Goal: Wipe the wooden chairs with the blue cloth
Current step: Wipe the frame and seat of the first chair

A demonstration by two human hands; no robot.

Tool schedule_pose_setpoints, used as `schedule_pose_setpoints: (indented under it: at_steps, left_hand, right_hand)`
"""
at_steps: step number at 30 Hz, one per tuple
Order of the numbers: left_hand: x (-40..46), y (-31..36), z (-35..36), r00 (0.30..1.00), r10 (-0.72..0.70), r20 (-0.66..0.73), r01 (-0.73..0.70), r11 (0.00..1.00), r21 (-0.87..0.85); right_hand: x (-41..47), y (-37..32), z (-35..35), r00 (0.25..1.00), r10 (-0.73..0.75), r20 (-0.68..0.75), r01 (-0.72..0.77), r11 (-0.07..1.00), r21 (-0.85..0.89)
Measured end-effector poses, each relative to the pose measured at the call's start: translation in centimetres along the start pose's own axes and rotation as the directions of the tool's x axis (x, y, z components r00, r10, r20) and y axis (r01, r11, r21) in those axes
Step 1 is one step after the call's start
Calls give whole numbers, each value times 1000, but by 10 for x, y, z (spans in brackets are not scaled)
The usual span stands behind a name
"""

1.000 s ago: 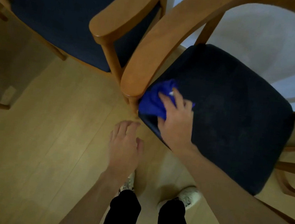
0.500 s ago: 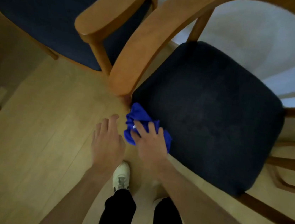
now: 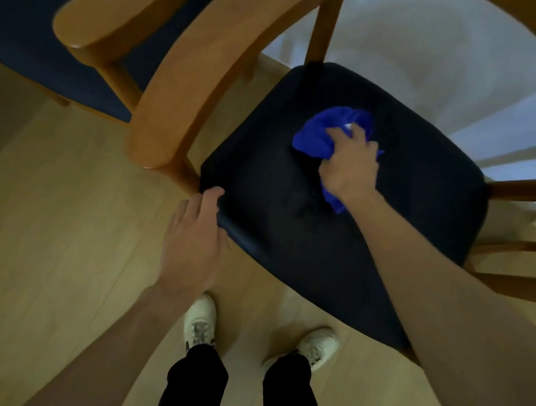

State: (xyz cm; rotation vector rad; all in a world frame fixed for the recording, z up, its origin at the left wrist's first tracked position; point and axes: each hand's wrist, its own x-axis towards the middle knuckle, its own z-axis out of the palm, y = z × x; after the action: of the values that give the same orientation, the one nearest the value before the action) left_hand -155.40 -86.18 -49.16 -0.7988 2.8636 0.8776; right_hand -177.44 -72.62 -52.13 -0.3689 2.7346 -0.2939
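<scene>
Right hand (image 3: 349, 165) gripped blue cloth (image 3: 322, 135) on dark seat cushion (image 3: 411, 203), center frame. Left hand (image 3: 192, 244) lay open at cushion's corner. Risk: wooden armrest (image 3: 185, 91) gets skipped.

The right hand (image 3: 349, 165) carries the blue cloth (image 3: 322, 135) from the seat's (image 3: 409, 220) near-left corner up to its middle, right of frame centre; the left hand (image 3: 192, 244) now touches that corner. The view sits farther back.

Seat (image 3: 411, 203) open from above — armrest (image 3: 185, 91) blocks its left.

Light wood floor (image 3: 35, 241) (white curtain (image 3: 446, 56))
</scene>
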Motion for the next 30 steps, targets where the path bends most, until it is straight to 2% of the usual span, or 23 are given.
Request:
schedule_pose_setpoints:
  at_steps: [3, 7, 10, 14, 15, 17, 20, 22, 23, 24, 26, 28, 30]
  left_hand:
    - [3, -1, -5, 1000, 0, 8, 0, 1000, 6]
    - [1, -3, -14, 998, 16, 53, -21, 996, 85]
    - [1, 7, -17, 997, 4, 74, -12, 994, 106]
    - [7, 31, -20, 995, 54, 89, -63, 993, 97]
    - [12, 38, -21, 993, 73, 88, -80, 993, 86]
    - [25, 53, -24, 993, 92, 72, -97, 993, 73]
    - [51, 68, -26, 987, 148, 56, -151, 986, 64]
    - [70, 76, -24, 978, 198, 60, -201, 979, 45]
    - [79, 79, -22, 970, 231, 74, -234, 971, 43]
    - [89, 82, -20, 957, 272, 96, -278, 959, 49]
    - [114, 88, -14, 913, 380, 145, -392, 918, 62]
    - [145, 91, -9, 861, 470, 192, -490, 868, 74]
    - [173, 90, -4, 818, 500, 284, -545, 832, 104]
  right_hand:
    - [-31, -4, 26, 985, -167, 36, 170, 980, -100]
    - [-126, -8, 64, 904, -408, 128, 416, 908, -46]
    - [-173, 1, 81, 819, -500, 280, 518, 855, 10]
    - [-189, 25, 78, 652, -613, 447, 622, 769, 148]
    - [-186, 33, 70, 652, -625, 430, 616, 767, 182]
    - [-167, 46, 46, 710, -630, 314, 586, 776, 232]
    - [-107, 52, 6, 835, -550, -19, 531, 796, 290]
    - [-51, 52, -22, 865, -444, -236, 498, 820, 282]
    - [-19, 55, -33, 878, -376, -297, 457, 844, 281]
    - [10, 60, -43, 904, -303, -301, 389, 875, 289]
    - [62, 70, -54, 968, -174, -183, 223, 929, 297]
    - [92, 70, -45, 995, -87, -38, 93, 973, 210]
    - [92, 57, -27, 1000, -21, 9, 20, 996, 87]
